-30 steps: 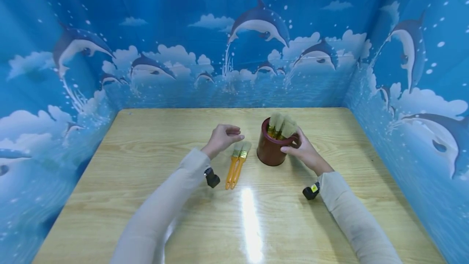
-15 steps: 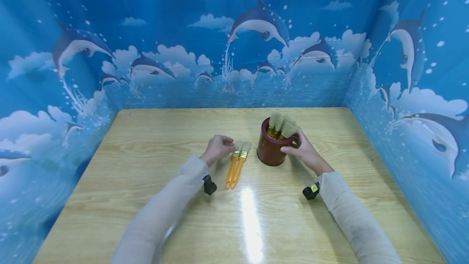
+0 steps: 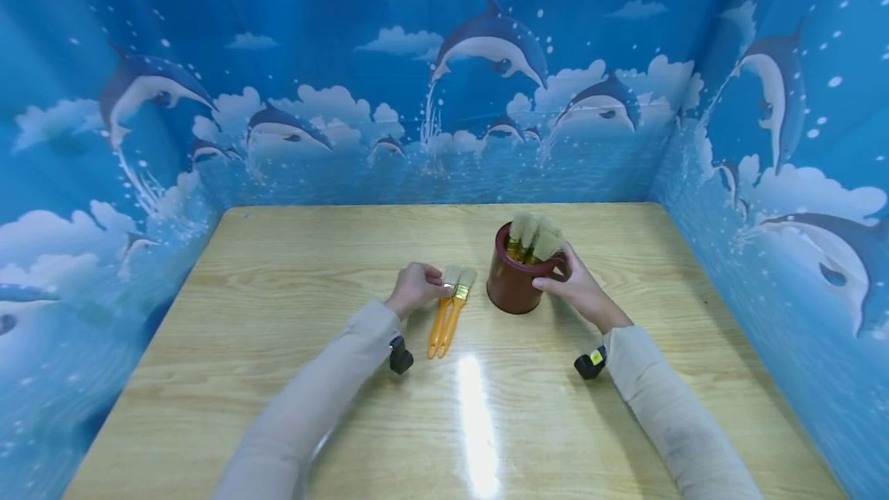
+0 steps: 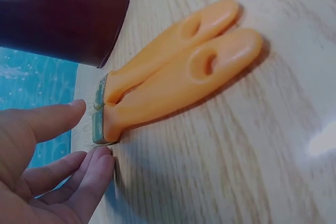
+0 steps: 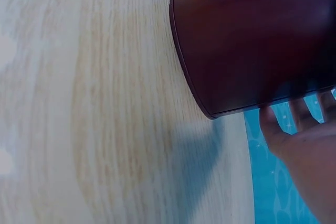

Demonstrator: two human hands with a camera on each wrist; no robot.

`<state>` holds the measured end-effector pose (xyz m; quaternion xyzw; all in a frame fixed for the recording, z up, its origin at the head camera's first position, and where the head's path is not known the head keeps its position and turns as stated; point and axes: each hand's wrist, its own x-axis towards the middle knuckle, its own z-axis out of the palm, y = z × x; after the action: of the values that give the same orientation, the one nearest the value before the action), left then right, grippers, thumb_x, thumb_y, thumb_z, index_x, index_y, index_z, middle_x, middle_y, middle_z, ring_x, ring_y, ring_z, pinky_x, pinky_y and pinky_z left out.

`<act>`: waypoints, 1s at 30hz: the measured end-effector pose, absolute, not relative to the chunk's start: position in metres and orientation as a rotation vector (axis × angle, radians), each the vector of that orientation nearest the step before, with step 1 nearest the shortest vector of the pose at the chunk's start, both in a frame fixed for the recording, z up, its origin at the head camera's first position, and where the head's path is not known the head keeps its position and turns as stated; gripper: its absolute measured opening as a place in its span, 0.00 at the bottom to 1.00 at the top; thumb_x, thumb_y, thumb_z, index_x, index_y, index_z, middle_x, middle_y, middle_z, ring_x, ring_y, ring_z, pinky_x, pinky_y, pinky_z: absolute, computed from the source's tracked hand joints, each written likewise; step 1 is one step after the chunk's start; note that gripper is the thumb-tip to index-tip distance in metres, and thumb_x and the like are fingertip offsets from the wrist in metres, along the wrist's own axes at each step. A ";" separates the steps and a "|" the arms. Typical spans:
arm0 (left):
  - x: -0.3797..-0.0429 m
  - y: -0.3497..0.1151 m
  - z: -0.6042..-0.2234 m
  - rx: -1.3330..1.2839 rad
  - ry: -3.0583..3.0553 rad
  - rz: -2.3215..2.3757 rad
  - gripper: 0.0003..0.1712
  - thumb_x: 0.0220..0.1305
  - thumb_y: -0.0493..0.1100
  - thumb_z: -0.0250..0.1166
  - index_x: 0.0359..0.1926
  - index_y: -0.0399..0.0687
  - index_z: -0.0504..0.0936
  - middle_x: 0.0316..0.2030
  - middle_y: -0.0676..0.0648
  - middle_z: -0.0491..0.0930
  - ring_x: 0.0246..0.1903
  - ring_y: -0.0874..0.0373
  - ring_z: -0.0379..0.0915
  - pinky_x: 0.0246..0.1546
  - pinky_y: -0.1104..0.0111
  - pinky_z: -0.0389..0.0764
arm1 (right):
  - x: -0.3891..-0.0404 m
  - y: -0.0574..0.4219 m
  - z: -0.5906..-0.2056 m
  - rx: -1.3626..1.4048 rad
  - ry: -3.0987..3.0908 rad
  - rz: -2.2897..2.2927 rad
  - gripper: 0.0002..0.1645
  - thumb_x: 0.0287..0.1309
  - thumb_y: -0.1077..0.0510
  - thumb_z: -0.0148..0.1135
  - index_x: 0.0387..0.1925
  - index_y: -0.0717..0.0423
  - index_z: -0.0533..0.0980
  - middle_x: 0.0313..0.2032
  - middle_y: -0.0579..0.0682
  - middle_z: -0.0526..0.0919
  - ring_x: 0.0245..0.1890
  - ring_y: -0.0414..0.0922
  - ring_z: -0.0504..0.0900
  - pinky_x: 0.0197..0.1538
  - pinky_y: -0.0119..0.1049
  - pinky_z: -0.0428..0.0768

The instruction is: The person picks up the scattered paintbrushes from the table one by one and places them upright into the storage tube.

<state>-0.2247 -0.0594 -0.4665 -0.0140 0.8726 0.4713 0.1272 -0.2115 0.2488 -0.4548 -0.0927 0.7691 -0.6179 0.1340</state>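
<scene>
Two paintbrushes with orange handles and pale bristles lie side by side on the wooden table [image 3: 312,400], the left paintbrush [image 3: 438,326] against the right paintbrush [image 3: 454,322]. My left hand [image 3: 414,288] is at the metal band of the left one. In the left wrist view, its thumb and fingertips stand apart on either side of the bands, with a gap between them. My right hand [image 3: 578,292] holds the side of a brown cup [image 3: 512,284], thumb in front and fingers toward the back. Several more paintbrushes [image 3: 531,238] stand bristles up in the cup.
A blue curtain [image 3: 389,99] printed with dolphins encloses the table at the back and both sides. A bright light reflection lies on the tabletop near the front. Each wrist wears a small black camera [image 3: 400,356].
My left hand has come down from above the bristles toward me, to the metal band of the left paintbrush. The right hand and the cup have stayed in place.
</scene>
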 end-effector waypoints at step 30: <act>-0.230 -0.051 -0.469 -0.044 2.654 1.167 0.14 0.47 0.40 0.77 0.34 0.38 0.85 0.33 0.45 0.83 0.28 0.58 0.75 0.26 0.73 0.76 | -0.215 0.243 -0.448 -0.305 2.243 -1.776 0.58 0.58 0.56 0.66 0.75 0.40 0.36 0.69 0.61 0.52 0.68 0.60 0.56 0.66 0.58 0.61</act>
<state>-0.2301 -0.0507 -0.4687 -0.0151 0.9086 0.3995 0.1205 -0.2153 0.2433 -0.4479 -0.1052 0.7727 -0.6119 0.1315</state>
